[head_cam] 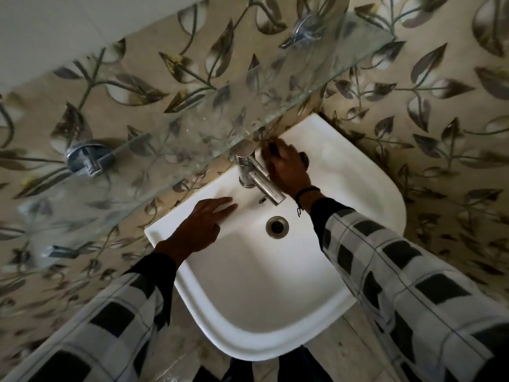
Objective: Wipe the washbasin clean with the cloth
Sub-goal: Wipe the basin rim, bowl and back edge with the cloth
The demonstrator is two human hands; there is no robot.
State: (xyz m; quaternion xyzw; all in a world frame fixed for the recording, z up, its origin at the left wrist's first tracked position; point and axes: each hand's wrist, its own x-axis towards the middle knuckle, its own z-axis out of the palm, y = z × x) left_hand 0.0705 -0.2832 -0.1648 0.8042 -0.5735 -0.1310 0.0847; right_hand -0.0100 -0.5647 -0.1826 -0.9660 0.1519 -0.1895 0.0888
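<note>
The right hand presses on the back edge of the white washbasin, beside the shiny metal tap. No cloth shows; its grip is unclear. The left hand lies flat, fingers apart, probably for balance.

place: home bathroom | evidence: white washbasin with chrome tap, glass shelf, leaf-patterned wall tiles

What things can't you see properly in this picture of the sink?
All from the head view:
- The cloth: none shows clearly; the right hand covers whatever it presses on the washbasin ledge behind the tap.
- The basin's back left corner, veiled by the glass shelf.
- The drain inside: too dark.
- The left hand palm, turned down on the basin.
- The floor, mostly hidden by basin and sleeves.
</note>
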